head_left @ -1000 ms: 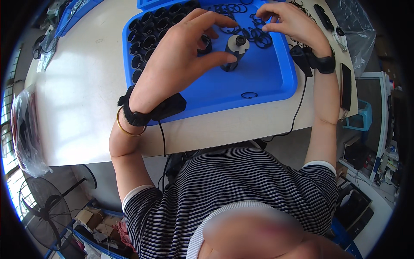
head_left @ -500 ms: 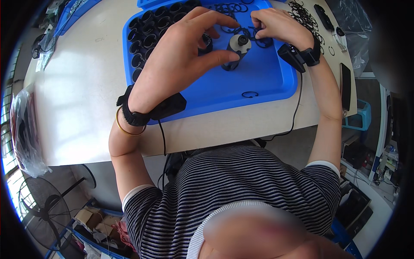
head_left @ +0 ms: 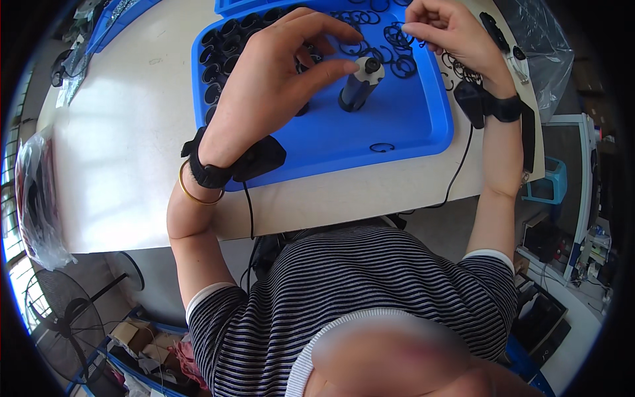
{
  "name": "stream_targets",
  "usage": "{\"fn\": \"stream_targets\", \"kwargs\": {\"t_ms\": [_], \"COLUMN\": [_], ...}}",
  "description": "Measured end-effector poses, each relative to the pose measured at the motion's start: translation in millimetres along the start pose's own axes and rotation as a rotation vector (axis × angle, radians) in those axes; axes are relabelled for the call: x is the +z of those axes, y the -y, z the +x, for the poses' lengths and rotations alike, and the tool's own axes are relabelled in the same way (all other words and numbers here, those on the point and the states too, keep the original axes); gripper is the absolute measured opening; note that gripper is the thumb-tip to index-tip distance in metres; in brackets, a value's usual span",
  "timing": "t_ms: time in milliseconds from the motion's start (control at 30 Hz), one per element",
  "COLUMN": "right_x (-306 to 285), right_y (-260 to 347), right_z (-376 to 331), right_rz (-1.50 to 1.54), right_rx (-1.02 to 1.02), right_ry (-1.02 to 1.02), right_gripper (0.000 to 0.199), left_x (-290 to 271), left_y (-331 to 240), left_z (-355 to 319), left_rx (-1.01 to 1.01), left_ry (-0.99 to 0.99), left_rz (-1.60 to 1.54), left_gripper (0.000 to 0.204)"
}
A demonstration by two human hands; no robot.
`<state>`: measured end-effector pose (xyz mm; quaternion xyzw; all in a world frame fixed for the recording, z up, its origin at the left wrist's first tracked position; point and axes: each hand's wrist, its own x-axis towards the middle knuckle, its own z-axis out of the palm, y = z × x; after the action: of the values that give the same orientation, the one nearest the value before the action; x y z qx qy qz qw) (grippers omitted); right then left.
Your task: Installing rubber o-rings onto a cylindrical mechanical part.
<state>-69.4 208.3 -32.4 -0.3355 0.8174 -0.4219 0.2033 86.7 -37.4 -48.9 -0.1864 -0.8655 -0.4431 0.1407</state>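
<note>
A dark grey cylinder with a pale top and a black knob (head_left: 362, 85) stands upright in a blue tray (head_left: 403, 129). My left hand (head_left: 268, 79) is open beside it, thumb and fingers spread, with the thumb tip close to the pale top. Over the tray's right rim, my right hand (head_left: 456, 36) has thumb and fingers pinched together. What they hold, if anything, is too small to make out. Black open-ended retaining rings (head_left: 402, 65) lie loose in the tray below that hand, and a single ring (head_left: 381, 147) lies near the front rim.
Rows of black cups (head_left: 211, 73) fill the tray's left side, partly behind my left hand. More rings (head_left: 460, 69) lie on the table (head_left: 126, 132) to the right. Cables run from both wrist devices over the table edge. A plastic-wrapped bundle (head_left: 41, 198) lies far left.
My right hand has lifted from the rings in the tray and moved right and away. My left hand stays by the cylinder, its thumb raised slightly.
</note>
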Motion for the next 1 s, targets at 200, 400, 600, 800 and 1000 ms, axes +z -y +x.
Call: {"fn": "stream_targets", "kwargs": {"t_ms": [200, 400, 600, 800, 1000], "right_x": [12.1, 34.8, 37.3, 32.3, 24.2], "right_y": [27.3, 33.0, 29.2, 26.4, 23.4], "right_z": [-16.0, -19.5, -21.3, -23.2, -25.3], "right_rz": [0.398, 0.432, 0.372, 0.324, 0.334], "right_rx": [-0.136, -0.248, -0.329, -0.368, -0.398], "right_ry": [-0.059, -0.073, -0.065, -0.116, -0.251], "right_gripper": [0.012, 0.013, 0.017, 0.017, 0.020], "left_x": [0.7, 3.2, 2.6, -1.7, -4.0], "left_y": [-2.5, -2.3, 2.1, 2.9, 5.0], "left_z": [0.1, -1.3, 0.3, 0.5, -0.5], "left_rx": [-0.020, -0.095, -0.113, -0.100, -0.043], "left_ry": [-0.061, -0.040, -0.050, -0.098, -0.120], "left_rz": [-0.041, -0.163, -0.354, -0.451, -0.430], "left_gripper": [0.023, 0.019, 0.013, 0.011, 0.011]}}
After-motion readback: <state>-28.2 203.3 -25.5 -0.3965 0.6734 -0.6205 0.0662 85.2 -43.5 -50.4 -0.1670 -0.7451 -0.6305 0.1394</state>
